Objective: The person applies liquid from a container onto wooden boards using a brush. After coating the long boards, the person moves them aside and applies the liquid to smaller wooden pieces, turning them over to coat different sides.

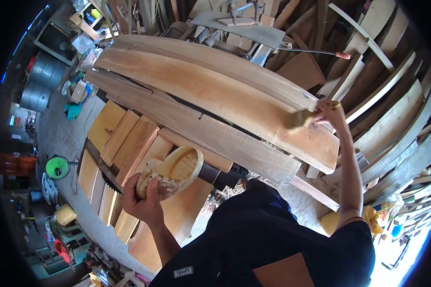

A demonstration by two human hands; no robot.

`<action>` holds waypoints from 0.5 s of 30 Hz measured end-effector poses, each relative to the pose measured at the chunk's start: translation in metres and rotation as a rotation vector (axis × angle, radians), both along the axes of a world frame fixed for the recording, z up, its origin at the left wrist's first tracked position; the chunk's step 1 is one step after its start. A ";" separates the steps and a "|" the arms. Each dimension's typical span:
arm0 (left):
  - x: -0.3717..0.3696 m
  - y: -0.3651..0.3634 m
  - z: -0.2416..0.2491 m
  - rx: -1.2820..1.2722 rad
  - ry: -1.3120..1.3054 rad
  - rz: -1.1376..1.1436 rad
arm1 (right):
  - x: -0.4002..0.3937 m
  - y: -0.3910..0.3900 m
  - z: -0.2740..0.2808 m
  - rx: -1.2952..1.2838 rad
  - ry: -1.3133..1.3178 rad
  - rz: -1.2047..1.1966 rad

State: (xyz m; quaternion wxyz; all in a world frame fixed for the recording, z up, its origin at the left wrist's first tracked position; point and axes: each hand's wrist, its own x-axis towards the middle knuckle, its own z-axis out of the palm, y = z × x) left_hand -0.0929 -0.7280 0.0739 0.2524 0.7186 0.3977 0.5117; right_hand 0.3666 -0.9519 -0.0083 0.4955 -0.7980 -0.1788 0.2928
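Observation:
My right hand (pixel 329 114) grips a wide paintbrush (pixel 300 119), its bristles over the right end of a long, smooth wooden board (pixel 215 95). The bristles look slightly blurred. In my left hand (pixel 146 203) is a cut-open plastic container (pixel 167 185), crusted with dried residue outside and holding pale yellowish liquid. My fingers and thumb wrap its narrow end, and it is tilted above shorter wood pieces. The brushed board looks warmer and darker than the dull grey-brown plank (pixel 201 126) on its near side. Another long plank (pixel 254 69) lies along its far side.
Shorter boards (pixel 122 143) lie side by side at the left, with a toothed dark strip (pixel 110 183) among them. Curved timber pieces (pixel 383 100) lean at the right. Clamps (pixel 244 12) stand at the back. Metal drums (pixel 47 69) and a green basin (pixel 57 167) sit on the left floor.

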 end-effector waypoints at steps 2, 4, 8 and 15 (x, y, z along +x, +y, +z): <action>0.008 0.003 0.000 -0.001 -0.013 -0.026 | 0.017 -0.028 0.022 -0.257 -0.243 -0.027; 0.016 0.005 0.002 0.001 -0.027 -0.036 | 0.030 -0.036 0.027 -0.440 -0.503 -0.038; 0.025 0.001 0.006 0.002 -0.022 0.004 | 0.051 0.009 0.021 -0.648 -0.755 0.052; 0.019 -0.005 0.019 0.020 0.147 0.147 | 0.048 0.219 -0.018 -0.520 -0.622 0.543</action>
